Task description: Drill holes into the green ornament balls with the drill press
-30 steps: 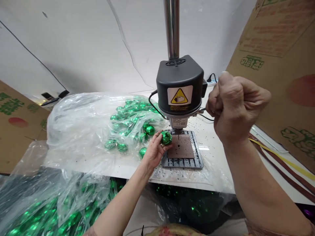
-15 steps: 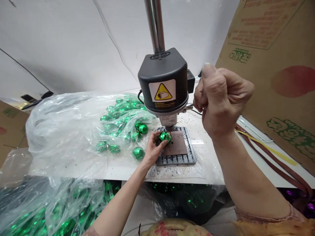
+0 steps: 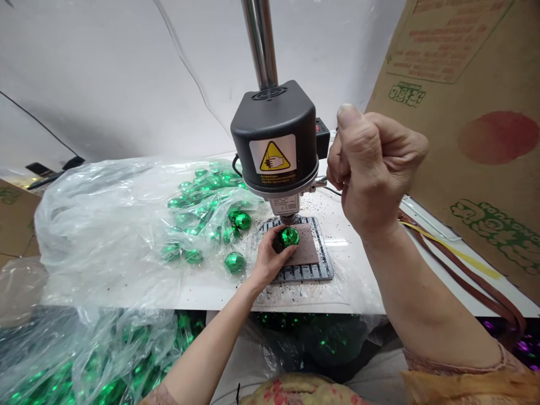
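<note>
The left hand [image 3: 269, 256] has its grip around one green mirrored ball [image 3: 289, 237], with thumb and fingers at its sides; this ball is directly below the chuck [image 3: 288, 219] of the black drill press [image 3: 274, 135], over the brown board [image 3: 307, 247] on the slotted base plate [image 3: 324, 270]; the right hand [image 3: 375, 163] is a tight fist at the metal lever [image 3: 321, 181], right of the machine, though I cannot see the lever's end; more green balls [image 3: 242, 220] lie left on the white bench [image 3: 337, 225], some under clear plastic [image 3: 97, 219]; dark chips surround the base plate.
</note>
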Available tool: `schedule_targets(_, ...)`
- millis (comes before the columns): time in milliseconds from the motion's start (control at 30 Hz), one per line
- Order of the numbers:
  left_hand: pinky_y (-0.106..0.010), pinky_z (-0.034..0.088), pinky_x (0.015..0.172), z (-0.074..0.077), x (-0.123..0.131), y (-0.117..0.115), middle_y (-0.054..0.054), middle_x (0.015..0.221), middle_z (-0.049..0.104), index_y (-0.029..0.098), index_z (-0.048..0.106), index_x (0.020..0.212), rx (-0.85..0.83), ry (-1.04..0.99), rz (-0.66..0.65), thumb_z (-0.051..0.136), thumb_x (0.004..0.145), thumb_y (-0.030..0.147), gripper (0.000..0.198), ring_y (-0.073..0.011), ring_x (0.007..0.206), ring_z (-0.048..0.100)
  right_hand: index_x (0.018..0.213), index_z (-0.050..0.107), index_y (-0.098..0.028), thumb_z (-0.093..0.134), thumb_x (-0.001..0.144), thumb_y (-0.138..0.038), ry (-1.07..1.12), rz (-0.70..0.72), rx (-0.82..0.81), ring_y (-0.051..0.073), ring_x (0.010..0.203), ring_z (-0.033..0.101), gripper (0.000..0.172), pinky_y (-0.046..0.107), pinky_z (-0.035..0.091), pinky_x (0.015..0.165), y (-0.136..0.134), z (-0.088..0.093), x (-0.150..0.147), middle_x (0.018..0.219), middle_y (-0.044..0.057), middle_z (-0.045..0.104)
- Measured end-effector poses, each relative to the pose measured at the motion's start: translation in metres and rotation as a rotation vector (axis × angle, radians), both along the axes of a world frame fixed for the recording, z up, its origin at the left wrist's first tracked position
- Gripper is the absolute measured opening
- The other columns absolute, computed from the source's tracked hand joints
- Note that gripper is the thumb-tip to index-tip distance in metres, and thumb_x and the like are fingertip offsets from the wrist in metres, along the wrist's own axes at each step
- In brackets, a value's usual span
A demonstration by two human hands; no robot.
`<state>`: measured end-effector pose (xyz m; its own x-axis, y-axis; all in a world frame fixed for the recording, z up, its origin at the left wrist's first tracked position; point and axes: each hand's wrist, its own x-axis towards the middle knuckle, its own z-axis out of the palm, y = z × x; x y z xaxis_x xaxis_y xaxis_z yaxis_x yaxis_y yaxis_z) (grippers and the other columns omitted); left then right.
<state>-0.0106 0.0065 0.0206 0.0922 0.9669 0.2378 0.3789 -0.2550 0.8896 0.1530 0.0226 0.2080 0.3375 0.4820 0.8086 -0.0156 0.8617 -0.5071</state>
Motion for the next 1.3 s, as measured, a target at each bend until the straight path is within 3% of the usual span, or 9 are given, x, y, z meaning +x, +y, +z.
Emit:
schedule_targets(100, -0.04, 0.053, 0.096, -0.004, 0.004, -0.001, -0.008, 0.116, 0.069, 0.02, 0.06, 0.121, -0.008, -0.042, 0.001, 0.08, 0.075, 0.027, 0.051, -0.0244, 0.107, 0.066, 0.048, 0.037, -0.019, 0.066, 0.087, -0.033, 0.028, 0.08, -0.014, 0.002, 0.037, 0.027, 0.05, 0.024, 0.021, 0.038, 0.009, 0.004, 0.003, 0.043, -0.007, 0.032)
schedule_targets(200, -0.04, 0.054, 0.094, -0.009, 0.007, -0.002, -0.007, 0.112, 0.069, 0.02, 0.059, 0.12, 0.005, -0.062, -0.03, 0.08, 0.074, 0.025, 0.051, -0.0232, 0.104, 0.067, 0.048, 0.039, -0.02, 0.072, 0.08, -0.043, 0.027, 0.16, -0.062, 0.003, 0.034, 0.027, 0.052, 0.025, 0.021, 0.034, 0.02, 0.009, 0.007, 0.04, -0.008, 0.035)
schedule_targets(433, -0.04, 0.051, 0.1, -0.012, 0.007, -0.005, -0.006, 0.118, 0.066, 0.022, 0.057, 0.123, 0.032, -0.06, -0.062, 0.078, 0.077, 0.024, 0.05, -0.0233, 0.111, 0.064, 0.046, 0.041, -0.021, 0.075, 0.079, -0.04, 0.054, 0.175, -0.069, 0.004, 0.034, 0.026, 0.051, 0.027, 0.02, 0.034, 0.022, 0.012, 0.007, 0.039, -0.007, 0.034)
schedule_targets(633, -0.039, 0.049, 0.101, -0.012, 0.007, -0.005, -0.006, 0.12, 0.065, 0.022, 0.057, 0.122, 0.028, -0.076, -0.068, 0.078, 0.078, 0.025, 0.049, -0.0235, 0.114, 0.063, 0.049, 0.038, -0.02, 0.061, 0.09, -0.023, 0.02, -0.011, -0.009, 0.005, 0.04, 0.028, 0.047, 0.028, 0.019, 0.042, 0.0, -0.004, 0.001, 0.045, -0.006, 0.03)
schedule_targets(800, -0.039, 0.049, 0.1, -0.013, 0.008, -0.005, -0.007, 0.119, 0.066, 0.022, 0.056, 0.123, 0.027, -0.101, -0.074, 0.079, 0.077, 0.026, 0.051, -0.0237, 0.112, 0.063, 0.047, 0.03, -0.019, 0.061, 0.09, -0.025, 0.026, -0.103, 0.06, 0.005, 0.039, 0.028, 0.053, 0.031, 0.016, 0.045, -0.01, -0.024, 0.0, 0.043, -0.006, 0.026)
schedule_targets(967, -0.039, 0.048, 0.101, -0.016, 0.007, -0.005, -0.007, 0.118, 0.065, 0.022, 0.055, 0.122, 0.03, -0.097, -0.072, 0.079, 0.077, 0.027, 0.051, -0.0233, 0.112, 0.062, 0.048, 0.027, -0.017, 0.057, 0.091, -0.021, 0.009, -0.142, 0.106, 0.005, 0.042, 0.028, 0.053, 0.03, 0.02, 0.048, -0.016, -0.039, -0.002, 0.044, -0.005, 0.029)
schedule_targets(1300, -0.039, 0.049, 0.101, -0.016, 0.007, -0.005, -0.007, 0.12, 0.064, 0.021, 0.054, 0.124, 0.029, -0.117, -0.104, 0.078, 0.079, 0.029, 0.051, -0.0224, 0.112, 0.062, 0.048, 0.022, -0.019, 0.06, 0.087, -0.028, 0.041, -0.236, 0.169, 0.008, 0.038, 0.022, 0.055, 0.033, 0.017, 0.042, -0.011, -0.052, -0.004, 0.042, -0.003, 0.025)
